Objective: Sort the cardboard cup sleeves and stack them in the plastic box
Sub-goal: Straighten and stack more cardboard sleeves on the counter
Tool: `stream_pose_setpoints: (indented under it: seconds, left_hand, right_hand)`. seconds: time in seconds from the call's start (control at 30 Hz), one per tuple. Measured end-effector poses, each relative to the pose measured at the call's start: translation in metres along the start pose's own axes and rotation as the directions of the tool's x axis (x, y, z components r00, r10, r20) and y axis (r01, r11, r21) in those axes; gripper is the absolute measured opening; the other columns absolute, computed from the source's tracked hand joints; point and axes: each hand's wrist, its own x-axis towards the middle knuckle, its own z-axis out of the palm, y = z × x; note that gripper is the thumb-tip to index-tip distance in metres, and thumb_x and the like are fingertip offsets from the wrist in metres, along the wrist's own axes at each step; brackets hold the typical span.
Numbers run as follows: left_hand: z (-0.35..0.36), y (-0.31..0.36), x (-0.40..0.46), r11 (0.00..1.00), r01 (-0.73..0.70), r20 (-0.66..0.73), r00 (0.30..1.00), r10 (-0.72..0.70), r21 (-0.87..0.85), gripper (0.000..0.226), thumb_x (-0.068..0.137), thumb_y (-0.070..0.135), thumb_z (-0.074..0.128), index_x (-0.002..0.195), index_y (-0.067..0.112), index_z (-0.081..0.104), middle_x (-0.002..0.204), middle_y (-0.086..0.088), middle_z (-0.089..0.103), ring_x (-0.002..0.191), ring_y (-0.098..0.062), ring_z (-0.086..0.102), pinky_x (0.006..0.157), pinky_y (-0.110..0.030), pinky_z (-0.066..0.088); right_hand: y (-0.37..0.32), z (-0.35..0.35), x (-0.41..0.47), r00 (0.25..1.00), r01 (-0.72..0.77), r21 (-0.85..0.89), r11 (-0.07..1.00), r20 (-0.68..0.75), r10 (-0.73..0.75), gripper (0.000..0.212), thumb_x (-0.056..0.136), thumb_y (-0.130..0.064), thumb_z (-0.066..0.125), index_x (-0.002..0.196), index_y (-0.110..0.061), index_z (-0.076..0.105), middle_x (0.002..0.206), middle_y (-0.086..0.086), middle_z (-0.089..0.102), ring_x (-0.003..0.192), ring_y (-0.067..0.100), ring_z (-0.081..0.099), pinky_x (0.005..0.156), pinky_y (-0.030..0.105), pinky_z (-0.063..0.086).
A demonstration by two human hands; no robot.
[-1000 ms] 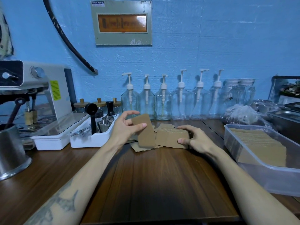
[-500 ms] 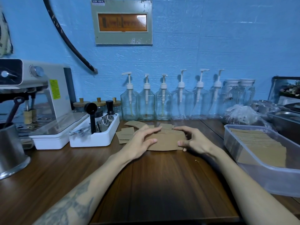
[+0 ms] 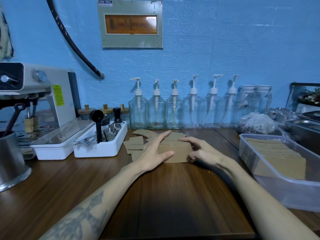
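Both hands close on one small stack of cardboard cup sleeves [image 3: 174, 153] standing on the wooden counter [image 3: 164, 196]. The left hand [image 3: 154, 153] lies against the stack's left end, fingers straight across its top and thumb stretched along its front face. The right hand [image 3: 199, 153] grasps the right end, fingers curled over the top edge and thumb tucked at the lower corner. How many sleeves the stack holds cannot be told.

Loose sleeves [image 3: 136, 145] lie flat on the counter just left of and behind the stack, overlapping; at least four show. To the right, well apart from the hands, a clear plastic box [image 3: 277, 186] holds a long row of sleeves [image 3: 278, 155] packed on edge, too many to count.

Six glass pump bottles [image 3: 156, 111] stand in a line against the blue wall. One white tray [image 3: 102, 146] of coffee tools sits left of the loose sleeves, beside one espresso machine [image 3: 43, 101].
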Motion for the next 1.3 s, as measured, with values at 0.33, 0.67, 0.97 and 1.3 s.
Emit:
stream_pose_setpoints:
  seconds: [0.33, 0.67, 0.97, 1.3]
  left_hand:
    - [-0.002, -0.005, 0.004, 0.877, -0.058, 0.026, 0.998, 0.052, 0.477, 0.074, 0.095, 0.065, 0.038, 0.157, 0.029, 0.019, 0.135, 0.001, 0.047, 0.134, -0.022, 0.039, 0.113, -0.041, 0.027]
    - [-0.033, -0.016, -0.006, 0.978, 0.043, 0.032, 0.998, -0.051, 0.204, 0.078, 0.08, 0.071, 0.059, 0.147, 0.042, 0.031, 0.127, 0.015, 0.053, 0.119, -0.006, 0.05, 0.103, -0.037, 0.044]
    - [-0.067, -0.038, -0.019, 0.842, 0.158, 0.106, 0.963, -0.246, 0.516, 0.078, 0.061, 0.091, 0.044, 0.112, 0.034, 0.06, 0.113, 0.009, 0.048, 0.11, -0.013, 0.045, 0.095, -0.035, 0.042]
    - [-0.061, -0.034, -0.017, 0.85, 0.212, 0.11, 0.948, -0.299, 0.483, 0.056, 0.07, 0.077, 0.064, 0.109, 0.037, 0.059, 0.105, 0.011, 0.047, 0.112, -0.013, 0.042, 0.092, -0.031, 0.033]
  right_hand:
    - [-0.002, 0.013, 0.005, 0.988, 0.065, -0.221, 0.973, -0.124, -0.094, 0.061, 0.084, -0.034, 0.077, 0.141, -0.028, 0.054, 0.138, 0.0, 0.055, 0.128, 0.016, 0.052, 0.109, 0.042, 0.043]
    - [0.006, 0.002, 0.004, 0.971, 0.017, -0.214, 0.977, -0.229, -0.067, 0.054, 0.081, -0.028, 0.08, 0.132, -0.032, 0.06, 0.13, -0.002, 0.063, 0.109, 0.02, 0.062, 0.1, 0.043, 0.05]
    - [0.018, -0.012, 0.003, 0.969, -0.054, -0.208, 0.977, -0.248, 0.001, 0.056, 0.085, -0.026, 0.077, 0.135, -0.036, 0.055, 0.134, 0.0, 0.06, 0.119, 0.02, 0.055, 0.107, 0.038, 0.043]
    - [0.017, -0.015, 0.003, 0.967, -0.046, -0.203, 0.978, -0.254, -0.008, 0.055, 0.083, -0.024, 0.079, 0.134, -0.033, 0.059, 0.124, -0.001, 0.065, 0.113, 0.018, 0.058, 0.095, 0.027, 0.042]
